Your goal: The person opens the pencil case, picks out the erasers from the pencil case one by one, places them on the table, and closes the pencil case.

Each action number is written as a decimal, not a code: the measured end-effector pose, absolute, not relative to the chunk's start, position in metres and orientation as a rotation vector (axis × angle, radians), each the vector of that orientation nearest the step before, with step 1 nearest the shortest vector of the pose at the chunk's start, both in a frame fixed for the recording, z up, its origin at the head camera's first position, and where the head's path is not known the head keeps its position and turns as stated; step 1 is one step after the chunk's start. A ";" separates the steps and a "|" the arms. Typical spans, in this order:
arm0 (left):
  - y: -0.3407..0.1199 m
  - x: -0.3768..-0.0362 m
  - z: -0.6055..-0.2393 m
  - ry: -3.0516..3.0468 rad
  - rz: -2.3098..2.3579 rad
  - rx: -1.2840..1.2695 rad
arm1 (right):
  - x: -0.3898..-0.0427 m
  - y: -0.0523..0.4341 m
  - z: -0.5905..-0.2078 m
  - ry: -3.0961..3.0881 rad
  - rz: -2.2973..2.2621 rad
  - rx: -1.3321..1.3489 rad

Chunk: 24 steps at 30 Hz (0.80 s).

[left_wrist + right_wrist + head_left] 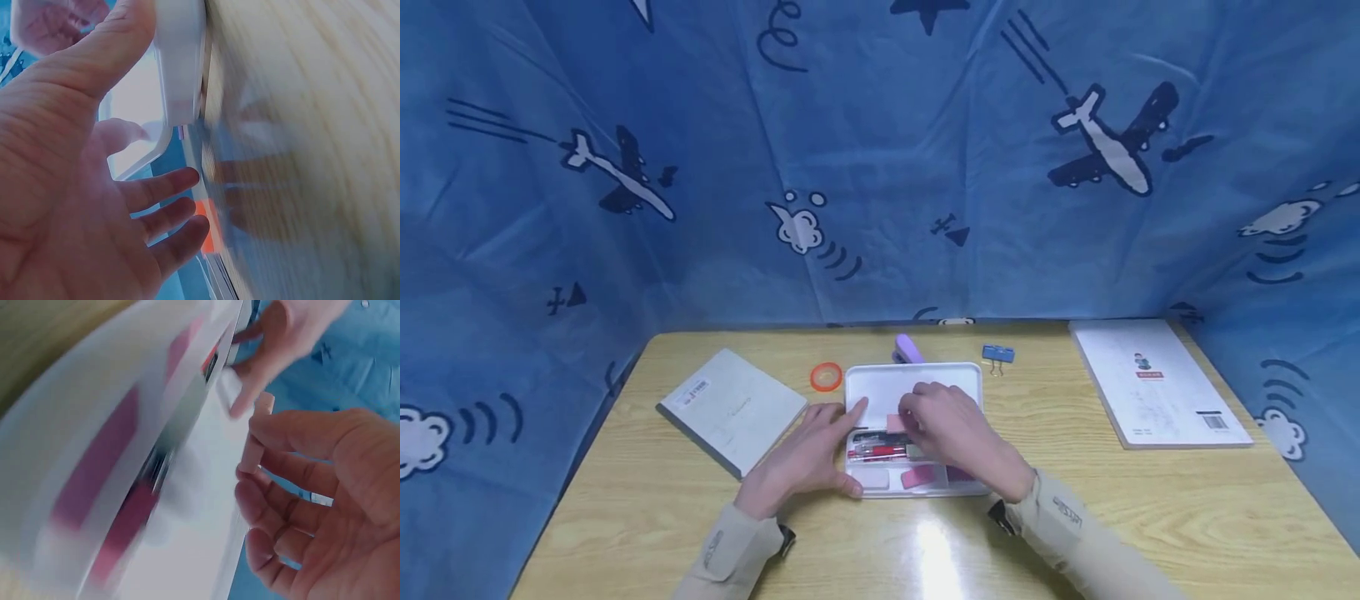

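Stationery case (917, 385), white plastic, open, lying at the middle of the tabletop (1075, 517) toward its near edge. Contents, as far as visible: red pens (880, 452) lying crosswise in the middle section; a pale block (872, 478) and a pink eraser (919, 476) side by side in the near compartments; a darker pink item at the near right corner, mostly hidden under the wrist. The far half of the case shows bare white.

Left hand (808, 454): resting against the left wall of the case, thumb laid on the rim, fingers straight and spread on the tabletop; the left wrist view shows the thumb along the white edge and the fingers loose.

Right hand (943, 425): over the middle of the case, its grip pinching a small pale pink piece (255, 440) between thumb and fingertips, above the pens. What the piece is cannot be told.

Around the case:
- Purple stapler (908, 348), touching or just behind the far rim.
- Orange tape ring (826, 377), just beside the far left corner of the case.
- Blue binder clip (997, 354), near the far right corner.
- Grey notebook (733, 408), toward the tabletop's left edge, set at an angle.
- White booklet (1153, 383), at the right edge, well apart from the case.

Blue cloth (880, 167) printed with aeroplanes and clouds hangs behind and to both sides.
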<state>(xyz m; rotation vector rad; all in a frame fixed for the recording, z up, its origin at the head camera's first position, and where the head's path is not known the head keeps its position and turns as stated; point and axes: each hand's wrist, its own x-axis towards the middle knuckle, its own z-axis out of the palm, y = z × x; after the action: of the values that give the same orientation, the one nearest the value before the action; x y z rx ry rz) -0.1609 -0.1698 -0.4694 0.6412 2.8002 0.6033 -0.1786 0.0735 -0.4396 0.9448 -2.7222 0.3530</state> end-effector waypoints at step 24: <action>-0.171 -0.161 -0.470 2.781 0.632 0.634 | -0.204 0.223 -0.452 -2.929 0.445 0.508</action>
<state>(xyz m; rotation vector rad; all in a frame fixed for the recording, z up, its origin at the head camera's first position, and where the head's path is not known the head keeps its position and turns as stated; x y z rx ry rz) -0.1612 -0.1706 -0.4704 0.6336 2.7809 0.6315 -0.2037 0.2226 -0.4516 0.5082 -2.9294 0.4449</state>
